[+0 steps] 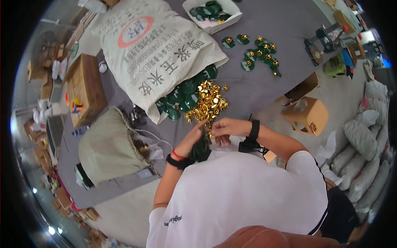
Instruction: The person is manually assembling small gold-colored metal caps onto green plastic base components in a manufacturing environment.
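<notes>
Against my chest, at the table's near edge, my left hand (193,138) is closed around several dark green discs (201,149). My right hand (225,129) meets it from the right, thumb and fingers pinched together over a small gold-coloured metal piece (211,134). The fingers partly hide that piece. Just beyond both hands lies a heap of loose gold-coloured metal pieces (210,101). Green discs (182,96) spill out beside it from the mouth of a large white woven sack (153,49). Farther right, green discs fitted with gold centres (259,53) lie in a loose group.
A white tray (217,27) of green discs stands at the far side. On the left are a greenish sack (107,144) and a cardboard box (84,89). A hand-press-like tool (324,41) sits at the far right, with a tan stool (308,113) below the table edge.
</notes>
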`<state>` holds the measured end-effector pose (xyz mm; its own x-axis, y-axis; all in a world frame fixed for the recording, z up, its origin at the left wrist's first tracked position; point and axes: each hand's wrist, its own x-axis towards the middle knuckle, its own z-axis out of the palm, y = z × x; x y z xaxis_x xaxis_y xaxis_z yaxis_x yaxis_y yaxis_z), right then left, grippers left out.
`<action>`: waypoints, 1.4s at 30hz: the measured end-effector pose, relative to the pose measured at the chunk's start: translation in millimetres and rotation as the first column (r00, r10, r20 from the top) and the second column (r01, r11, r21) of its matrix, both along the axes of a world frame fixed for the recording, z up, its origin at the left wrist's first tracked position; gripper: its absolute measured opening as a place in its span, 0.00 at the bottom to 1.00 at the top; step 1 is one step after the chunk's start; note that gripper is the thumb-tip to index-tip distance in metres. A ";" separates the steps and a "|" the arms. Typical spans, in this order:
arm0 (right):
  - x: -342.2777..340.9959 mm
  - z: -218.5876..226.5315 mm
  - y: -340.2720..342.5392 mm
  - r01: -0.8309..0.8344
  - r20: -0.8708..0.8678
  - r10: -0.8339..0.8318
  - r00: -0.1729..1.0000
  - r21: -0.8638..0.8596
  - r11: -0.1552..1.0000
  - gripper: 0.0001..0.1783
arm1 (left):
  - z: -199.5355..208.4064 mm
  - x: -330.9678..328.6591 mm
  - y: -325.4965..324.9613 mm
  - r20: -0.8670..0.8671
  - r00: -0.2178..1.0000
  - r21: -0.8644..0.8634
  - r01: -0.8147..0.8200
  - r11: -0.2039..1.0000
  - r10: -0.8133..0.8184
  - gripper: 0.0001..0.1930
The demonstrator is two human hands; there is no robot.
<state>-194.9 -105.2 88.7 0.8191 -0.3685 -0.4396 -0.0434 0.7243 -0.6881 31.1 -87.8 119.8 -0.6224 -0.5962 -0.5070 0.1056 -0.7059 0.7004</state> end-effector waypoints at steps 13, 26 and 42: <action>-79.8 -192.9 -120.4 0.485 -0.559 -0.649 0.516 -0.434 0.759 0.14 | -29.4 12.6 13.0 -0.267 0.595 0.569 -0.538 0.622 0.758 0.38; -49.0 -192.2 -92.4 -0.396 -0.719 -0.448 0.532 -0.679 0.618 0.12 | -15.8 0.8 10.4 -0.161 0.682 0.435 -0.600 0.671 0.714 0.31; 34.6 27.3 12.9 0.171 -0.011 -0.412 0.911 -0.899 0.403 0.05 | -1.5 9.3 10.0 -0.153 0.896 0.295 -0.361 0.885 0.417 0.28</action>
